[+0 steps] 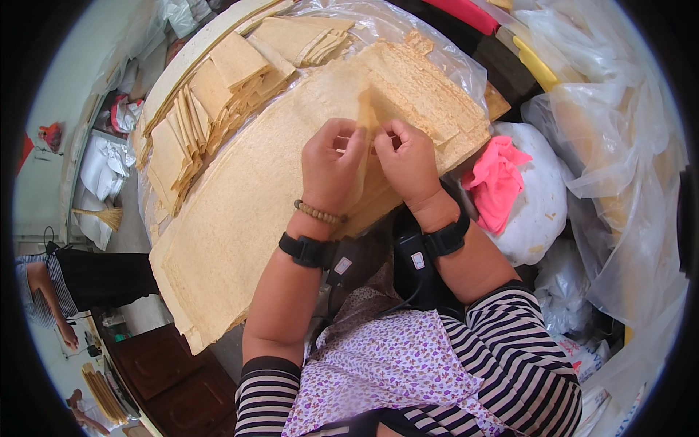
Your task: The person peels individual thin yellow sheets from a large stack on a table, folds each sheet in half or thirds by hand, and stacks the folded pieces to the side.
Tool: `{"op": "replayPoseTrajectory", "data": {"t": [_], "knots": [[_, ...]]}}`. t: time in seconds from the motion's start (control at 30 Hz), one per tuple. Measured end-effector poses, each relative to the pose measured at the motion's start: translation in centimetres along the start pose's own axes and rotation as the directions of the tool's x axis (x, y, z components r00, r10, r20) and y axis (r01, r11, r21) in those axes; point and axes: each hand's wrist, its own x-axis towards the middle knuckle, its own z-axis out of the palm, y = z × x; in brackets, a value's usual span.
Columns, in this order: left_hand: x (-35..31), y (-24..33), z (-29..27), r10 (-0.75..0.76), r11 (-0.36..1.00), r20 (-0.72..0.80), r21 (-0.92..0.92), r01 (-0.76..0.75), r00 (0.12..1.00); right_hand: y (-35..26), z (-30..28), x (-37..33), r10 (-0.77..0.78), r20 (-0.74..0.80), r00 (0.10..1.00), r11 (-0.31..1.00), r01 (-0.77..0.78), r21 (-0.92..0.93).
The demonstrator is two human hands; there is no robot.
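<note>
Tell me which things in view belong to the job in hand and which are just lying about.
Likely in the job:
thin tan sheet, pinched by left hand and right hand
large sheets beneath
folded sheets

Apparently lying about:
pink cloth
white bag under it
straw broom
clear plastic

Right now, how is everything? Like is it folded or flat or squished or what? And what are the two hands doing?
Left hand: fingers pinched on the thin sheet.
Right hand: pinching too, beside the left.
Thin sheet: partly lifted between the hands.
Big tan sheets: spread out, piled up.
Smaller tan sheets: folded, in bundles.
Pink cloth: crumpled.
White bag: bulging, under the cloth.
Clear plastic: wrinkled.
</note>
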Motion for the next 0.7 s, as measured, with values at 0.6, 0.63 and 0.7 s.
{"op": "replayPoseTrajectory", "data": {"t": [0.6,0.63,0.7], "knots": [[-0.8,-0.9,-2.5,-0.456,0.783,0.004,-0.474,0.403,0.89,1.4,0.4,0.3,0.094,-0.107,0.99,0.917,-0.045,0.398],[-0.9,-0.5,-3.2,-0.455,0.742,-0.048,-0.573,0.349,0.889,2.2,0.1,0.5,0.19,-0.059,0.98,0.904,-0.151,0.4],[-1.1,-0.4,-4.2,-0.455,0.695,-0.099,-0.661,0.284,0.885,3.4,-0.1,1.0,0.281,-0.012,0.96,0.881,-0.253,0.399]]}}
